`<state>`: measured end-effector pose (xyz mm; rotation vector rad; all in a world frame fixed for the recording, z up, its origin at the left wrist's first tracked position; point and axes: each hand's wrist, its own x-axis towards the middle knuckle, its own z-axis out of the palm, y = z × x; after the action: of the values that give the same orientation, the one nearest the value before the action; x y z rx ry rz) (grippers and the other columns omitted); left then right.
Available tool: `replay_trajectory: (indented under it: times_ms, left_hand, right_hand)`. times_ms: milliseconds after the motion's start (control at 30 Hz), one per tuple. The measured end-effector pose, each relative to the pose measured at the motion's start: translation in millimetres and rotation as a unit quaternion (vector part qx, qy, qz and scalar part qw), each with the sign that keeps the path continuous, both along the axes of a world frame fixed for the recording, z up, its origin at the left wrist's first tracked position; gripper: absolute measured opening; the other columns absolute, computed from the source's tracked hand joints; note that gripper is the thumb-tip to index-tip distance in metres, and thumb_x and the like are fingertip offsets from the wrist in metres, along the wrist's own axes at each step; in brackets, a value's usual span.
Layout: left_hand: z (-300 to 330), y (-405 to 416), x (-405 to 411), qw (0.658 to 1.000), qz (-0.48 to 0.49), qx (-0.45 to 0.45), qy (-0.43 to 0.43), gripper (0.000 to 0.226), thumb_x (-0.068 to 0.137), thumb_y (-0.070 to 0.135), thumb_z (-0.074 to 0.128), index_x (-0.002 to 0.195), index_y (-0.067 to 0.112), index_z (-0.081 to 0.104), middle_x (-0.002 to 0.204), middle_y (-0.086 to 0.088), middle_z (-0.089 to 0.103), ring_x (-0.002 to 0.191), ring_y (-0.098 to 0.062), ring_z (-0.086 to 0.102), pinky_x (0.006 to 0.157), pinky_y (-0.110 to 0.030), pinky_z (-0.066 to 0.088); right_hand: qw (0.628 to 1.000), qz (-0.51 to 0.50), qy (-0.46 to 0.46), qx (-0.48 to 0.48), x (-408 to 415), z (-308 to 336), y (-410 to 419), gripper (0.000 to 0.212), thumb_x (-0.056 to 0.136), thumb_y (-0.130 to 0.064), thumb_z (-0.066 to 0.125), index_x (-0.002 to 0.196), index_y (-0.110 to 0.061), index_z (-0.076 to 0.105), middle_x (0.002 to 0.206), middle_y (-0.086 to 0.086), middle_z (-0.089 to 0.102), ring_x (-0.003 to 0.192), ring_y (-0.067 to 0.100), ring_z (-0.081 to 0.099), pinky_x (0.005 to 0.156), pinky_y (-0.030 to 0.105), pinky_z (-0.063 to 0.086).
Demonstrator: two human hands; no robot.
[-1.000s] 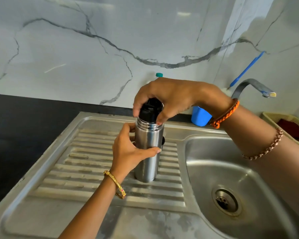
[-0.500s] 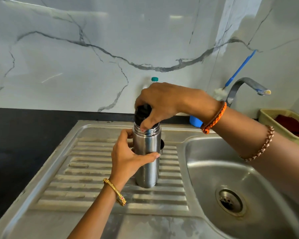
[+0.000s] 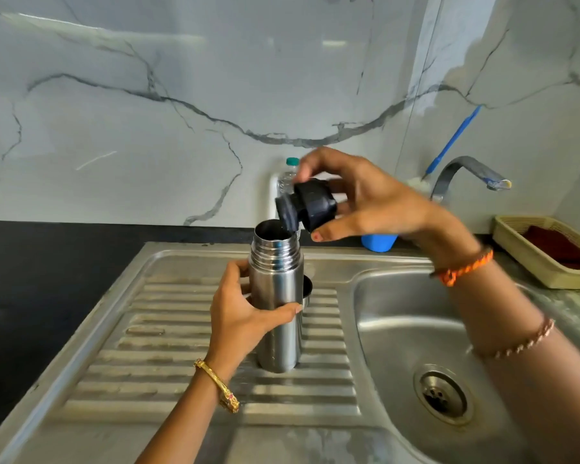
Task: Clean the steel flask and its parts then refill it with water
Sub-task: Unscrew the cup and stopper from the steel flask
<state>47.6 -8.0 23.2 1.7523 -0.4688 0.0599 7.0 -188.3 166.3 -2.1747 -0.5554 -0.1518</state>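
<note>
The left hand (image 3: 238,316) wraps round the steel flask (image 3: 277,306), upright on the sink's ribbed drainboard (image 3: 168,333). The right hand (image 3: 372,199) pinches the black stopper (image 3: 307,205), tilted just above the open mouth. A steel cup (image 3: 307,289) peeks from behind the flask, mostly hidden. A clear bottle (image 3: 287,177) by the wall is half covered.

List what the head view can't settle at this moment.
- Flask contents: the inside is dark, so any water level cannot be read.
- Steel cup behind the flask: mostly hidden by the flask body.
- Clear bottle at the wall: lower part covered by the stopper in the right hand.
</note>
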Motion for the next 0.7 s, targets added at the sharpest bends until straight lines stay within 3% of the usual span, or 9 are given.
replay_trajectory:
  times_ms: [100,167,267,367,567,700]
  left_hand:
    - [0.3,0.0,1.3,1.000,0.004,0.003,0.004,0.069,0.047,0.018,0.092,0.099,0.026,0.046,0.098,0.014,0.056,0.088,0.000,0.055,0.072,-0.023,0.049]
    - [-0.3,0.2,2.0,1.000,0.005,0.004,0.004,0.072,0.047,0.018,0.092,0.103,0.023,0.047,0.099,0.014,0.056,0.089,-0.002,0.055,0.073,-0.026,0.050]
    - [0.1,0.4,2.0,1.000,0.007,0.002,0.003,0.070,0.049,0.014,0.090,0.103,0.021,0.046,0.099,0.013,0.055,0.089,-0.003,0.055,0.073,-0.026,0.050]
    - [0.1,1.7,2.4,1.000,-0.002,0.001,0.007,0.070,0.050,0.014,0.090,0.104,0.021,0.046,0.100,0.012,0.055,0.090,-0.003,0.055,0.073,-0.025,0.050]
    - [-0.3,2.7,1.5,1.000,-0.019,-0.013,0.017,0.068,0.039,0.030,0.084,0.096,0.029,0.046,0.101,0.011,0.058,0.091,-0.004,0.056,0.070,-0.023,0.051]
    - [0.0,1.7,1.2,0.999,-0.023,-0.024,0.029,0.071,0.035,0.036,0.085,0.094,0.031,0.046,0.101,0.010,0.059,0.091,-0.003,0.057,0.070,-0.021,0.050]
  right_hand:
    - [0.965,-0.062,0.003,0.256,-8.5,-61.3,-12.5,0.060,0.057,-0.012,0.075,0.109,-0.023,0.047,0.112,0.001,0.051,0.103,0.012,0.054,0.090,0.023,0.047]
    - [0.940,-0.116,0.041,0.319,-12.1,-102.8,-13.1,0.063,0.063,-0.008,0.072,0.119,-0.024,0.049,0.115,-0.004,0.057,0.108,0.010,0.057,0.094,0.022,0.046]
    - [0.920,-0.175,0.097,0.336,-19.3,-155.4,-7.1,0.057,0.068,-0.005,0.065,0.123,-0.011,0.050,0.108,-0.003,0.064,0.097,0.003,0.062,0.083,0.018,0.050]
    - [0.909,-0.213,0.145,0.329,-21.1,-188.8,-0.3,0.050,0.072,0.010,0.069,0.112,-0.015,0.053,0.108,0.007,0.063,0.092,0.007,0.062,0.082,0.018,0.051]
    - [0.924,-0.282,0.144,0.217,-4.7,-235.3,2.8,0.070,0.071,0.010,0.071,0.128,-0.017,0.041,0.130,0.011,0.049,0.116,0.018,0.052,0.095,0.024,0.047]
    - [0.925,-0.302,0.149,0.177,0.6,-245.2,4.9,0.078,0.073,0.003,0.073,0.138,-0.014,0.035,0.133,0.010,0.048,0.124,0.021,0.048,0.104,0.039,0.042]
